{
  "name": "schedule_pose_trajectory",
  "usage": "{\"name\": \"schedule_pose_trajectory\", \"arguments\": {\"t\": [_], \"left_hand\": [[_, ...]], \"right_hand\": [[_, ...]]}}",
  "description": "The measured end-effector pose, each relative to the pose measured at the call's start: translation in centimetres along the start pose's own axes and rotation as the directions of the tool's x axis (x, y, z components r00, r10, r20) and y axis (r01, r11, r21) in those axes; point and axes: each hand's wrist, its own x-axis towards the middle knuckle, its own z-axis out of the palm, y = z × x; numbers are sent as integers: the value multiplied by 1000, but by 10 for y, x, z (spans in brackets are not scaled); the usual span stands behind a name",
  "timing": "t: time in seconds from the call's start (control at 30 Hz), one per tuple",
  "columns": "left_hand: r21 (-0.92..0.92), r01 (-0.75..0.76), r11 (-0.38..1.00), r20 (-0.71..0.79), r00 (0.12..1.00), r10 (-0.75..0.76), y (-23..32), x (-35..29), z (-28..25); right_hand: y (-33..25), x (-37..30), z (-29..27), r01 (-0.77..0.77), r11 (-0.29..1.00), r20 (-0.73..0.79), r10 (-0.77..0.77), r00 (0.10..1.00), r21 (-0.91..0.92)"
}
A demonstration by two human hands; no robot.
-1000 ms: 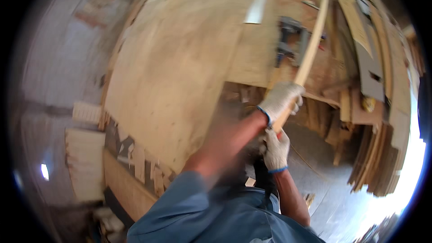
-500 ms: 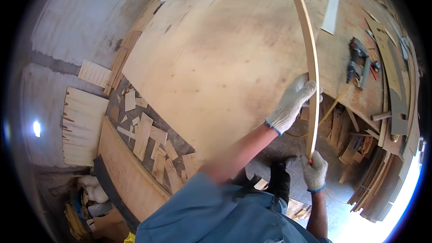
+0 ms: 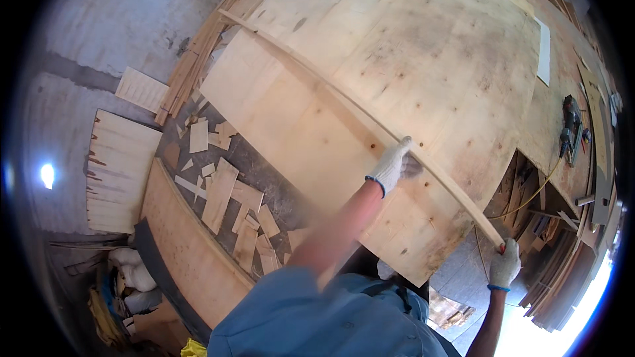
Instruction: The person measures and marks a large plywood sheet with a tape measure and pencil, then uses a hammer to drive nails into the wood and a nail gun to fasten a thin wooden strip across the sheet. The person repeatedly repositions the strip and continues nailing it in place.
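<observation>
A long, narrow wooden strip (image 3: 456,193) lies slantwise above a large plywood sheet (image 3: 436,73), from the far left to near my right side, and casts a shadow on the sheet. My left hand (image 3: 390,166), in a white knit glove with a blue cuff, grips the strip partway along. At its near end, my right hand (image 3: 505,268), gloved the same way, is closed round the strip. A small red spot shows by the right thumb; I cannot make out what it is.
A power tool (image 3: 570,125) with a yellow cord rests on the board at right. Wood offcuts (image 3: 220,195) litter the floor at left beside a curved panel (image 3: 192,241). Stacked strips (image 3: 562,284) stand at the lower right. A pale panel (image 3: 122,172) leans at the left wall.
The strip has swung from nearly upright in the picture to a slant, its far end now at the far left. My right hand has moved right, my left hand slightly left and down.
</observation>
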Motion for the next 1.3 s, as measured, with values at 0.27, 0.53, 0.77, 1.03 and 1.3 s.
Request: {"name": "schedule_pose_trajectory", "arguments": {"t": [0.27, 0.53, 0.77, 1.03, 1.3], "left_hand": [[383, -136, 914, -69, 982, 175, 34, -1, -83], [922, -208, 326, -30, 803, 595, 128, 8, -136], [794, -245, -557, 583, 569, 581, 233, 93, -168], [552, -327, -767, 782, 523, 340, 306, 171, -168], [522, -407, -749, 806, 522, 279, 316, 190, -187]], "right_hand": [[9, 101, -22, -364, 913, -43, 362, 931, -183], [2, 97, 60, -559, 317, 268, 633, 726, 766], [-73, 146, 85, -433, -127, 376, 739, 559, 892], [-72, 181, 124, -250, -76, 162, 925, 343, 965], [-82, 176, 126, -288, -5, 100, 943, 318, 958]]}}
